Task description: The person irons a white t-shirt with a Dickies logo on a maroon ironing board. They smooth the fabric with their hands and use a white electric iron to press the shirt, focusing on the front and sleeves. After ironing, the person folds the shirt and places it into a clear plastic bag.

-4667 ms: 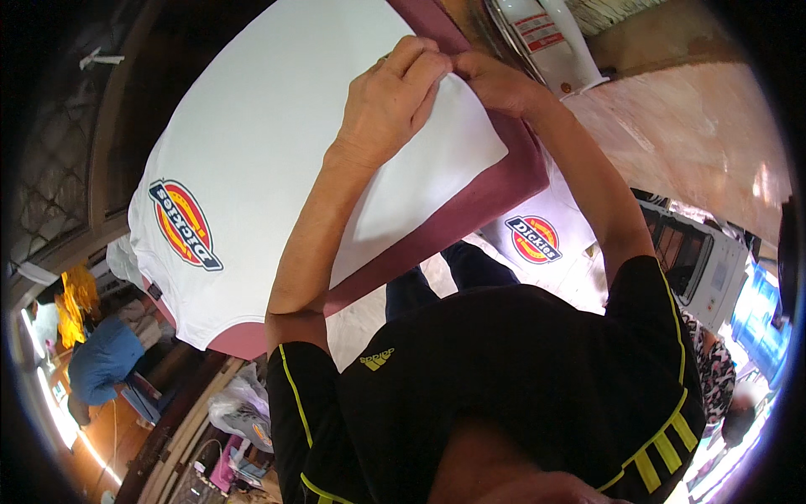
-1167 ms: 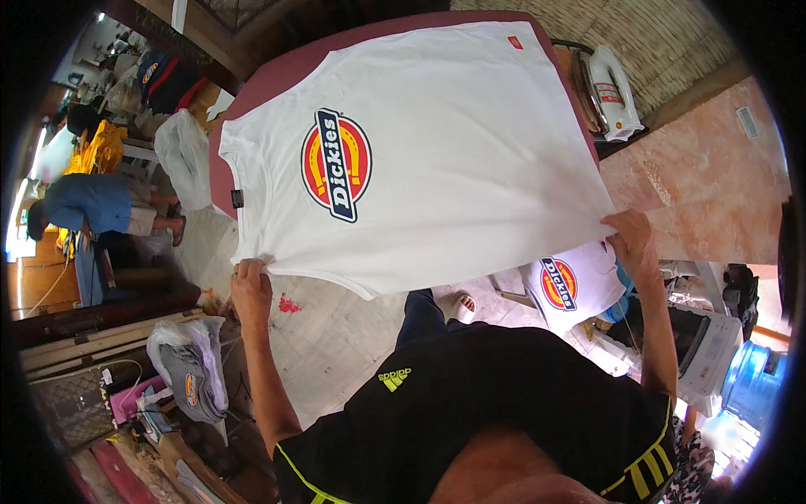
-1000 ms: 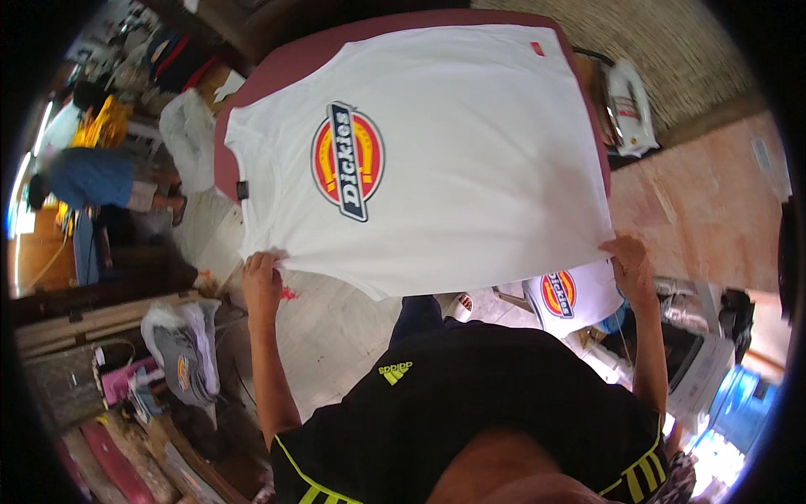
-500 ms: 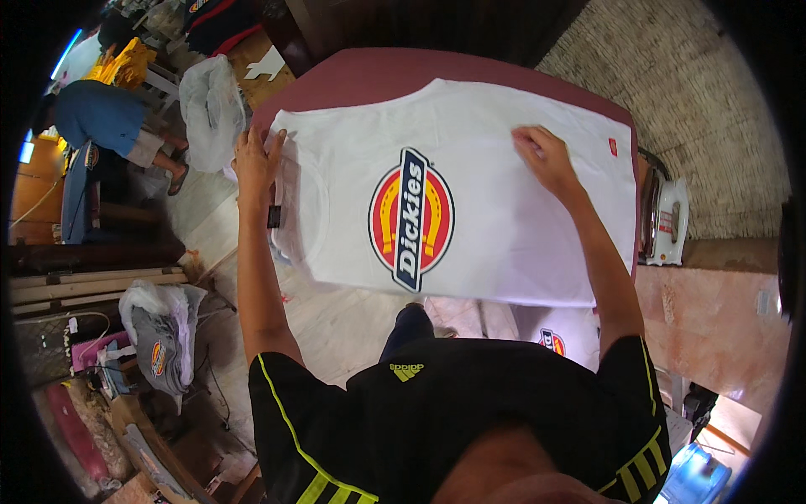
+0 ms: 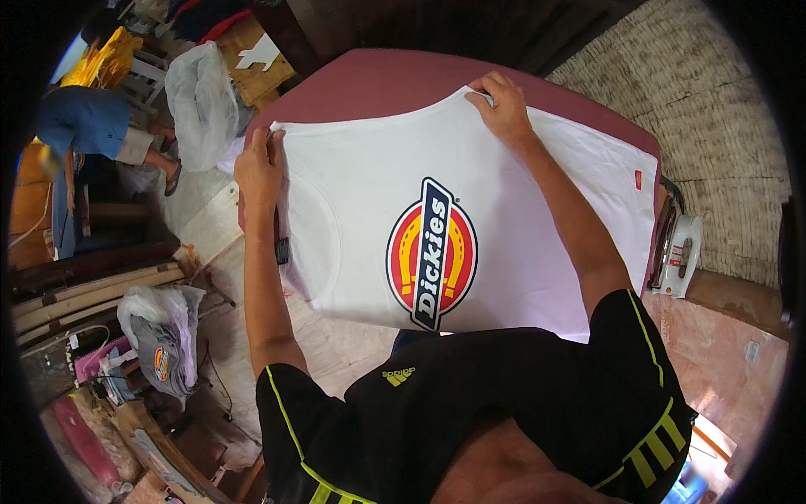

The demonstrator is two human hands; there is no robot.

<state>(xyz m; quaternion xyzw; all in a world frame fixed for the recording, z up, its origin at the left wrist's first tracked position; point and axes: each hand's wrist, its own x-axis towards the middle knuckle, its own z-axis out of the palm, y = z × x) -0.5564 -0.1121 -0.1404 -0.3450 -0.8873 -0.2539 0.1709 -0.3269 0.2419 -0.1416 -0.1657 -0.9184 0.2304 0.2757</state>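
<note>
The white, sleeveless cloth shirt point(image 5: 512, 244) lies over the dark-red padded board point(image 5: 378, 80). The left hand point(image 5: 261, 164) pinches its far-left corner; the right hand point(image 5: 502, 109), above its middle before, now pinches its far edge.

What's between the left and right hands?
Head view: the armhole edge of the white sleeveless shirt runs from the left hand to the right hand, maroon ironing board just beyond it.

Left hand point(image 5: 259, 168) pinches shoulder corner point(image 5: 278, 128) of 1 white sleeveless shirt point(image 5: 504, 214); right hand point(image 5: 502, 109) pinches armhole edge point(image 5: 396, 118). Maroon padded board point(image 5: 382, 77) beneath shirt. White clothes iron point(image 5: 682, 252) well right of right hand.
</note>
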